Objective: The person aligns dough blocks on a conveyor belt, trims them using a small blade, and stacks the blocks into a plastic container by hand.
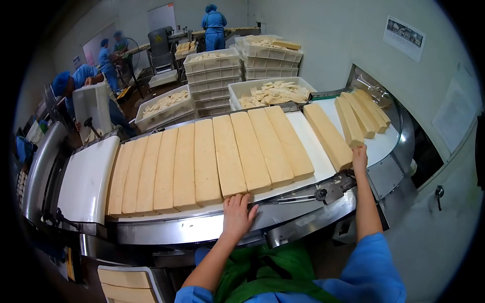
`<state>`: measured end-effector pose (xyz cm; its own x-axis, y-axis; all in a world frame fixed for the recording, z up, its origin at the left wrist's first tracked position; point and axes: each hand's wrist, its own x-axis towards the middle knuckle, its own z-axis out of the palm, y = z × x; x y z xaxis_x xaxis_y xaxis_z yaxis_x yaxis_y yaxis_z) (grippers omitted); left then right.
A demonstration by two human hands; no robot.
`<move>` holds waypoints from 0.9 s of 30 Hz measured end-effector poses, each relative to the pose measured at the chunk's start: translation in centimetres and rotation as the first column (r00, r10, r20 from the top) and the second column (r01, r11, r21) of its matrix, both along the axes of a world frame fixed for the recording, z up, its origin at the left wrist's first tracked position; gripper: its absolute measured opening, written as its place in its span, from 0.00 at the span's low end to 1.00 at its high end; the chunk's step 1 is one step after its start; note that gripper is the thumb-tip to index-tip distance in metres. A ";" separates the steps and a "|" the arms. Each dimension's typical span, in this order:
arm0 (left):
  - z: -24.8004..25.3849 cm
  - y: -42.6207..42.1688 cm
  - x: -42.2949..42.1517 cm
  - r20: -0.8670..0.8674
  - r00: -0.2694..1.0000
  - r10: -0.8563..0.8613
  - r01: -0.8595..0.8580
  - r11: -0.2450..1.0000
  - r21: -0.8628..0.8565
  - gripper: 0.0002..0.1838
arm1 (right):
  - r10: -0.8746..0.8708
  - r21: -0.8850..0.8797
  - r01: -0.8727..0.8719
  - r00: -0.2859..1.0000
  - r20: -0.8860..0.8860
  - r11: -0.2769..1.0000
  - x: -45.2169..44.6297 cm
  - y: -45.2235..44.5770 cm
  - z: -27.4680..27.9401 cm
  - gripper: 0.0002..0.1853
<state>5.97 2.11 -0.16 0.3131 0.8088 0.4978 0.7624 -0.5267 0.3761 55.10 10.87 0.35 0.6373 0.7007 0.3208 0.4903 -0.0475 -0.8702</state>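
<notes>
Long pale dough-like blocks [204,161] lie side by side in a row across a white conveyor belt [88,171]. My left hand [239,214] rests with its fingers spread against the near ends of two blocks in the middle of the row. On the right, my right hand [359,157] touches the near end of a block [349,121] on the curved belt, its fingertips partly hidden. Just left of that hand lies a separate block [328,139], with a gap between it and the row. More blocks [371,111] fan out beyond, along the curve.
White crates of pale strips [270,94] stand behind the belt, some stacked [212,76]. A co-worker [81,81] bends over a crate at the left; others stand farther back. A metal rail [192,230] edges the belt. A tray of blocks [129,285] sits lower left.
</notes>
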 end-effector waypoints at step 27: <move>0.6 -2.0 -4.8 -0.030 0.994 0.103 -0.105 0.993 -0.061 0.18 | -0.126 -0.204 0.314 0.776 0.618 0.927 -3.5 5.5 0.2 0.26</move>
<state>1.17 0.06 0.43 0.2381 0.8666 0.4385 0.8218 -0.4203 0.3846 51.58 16.39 0.54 0.5386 0.6825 0.4941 0.8419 -0.4126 -0.3478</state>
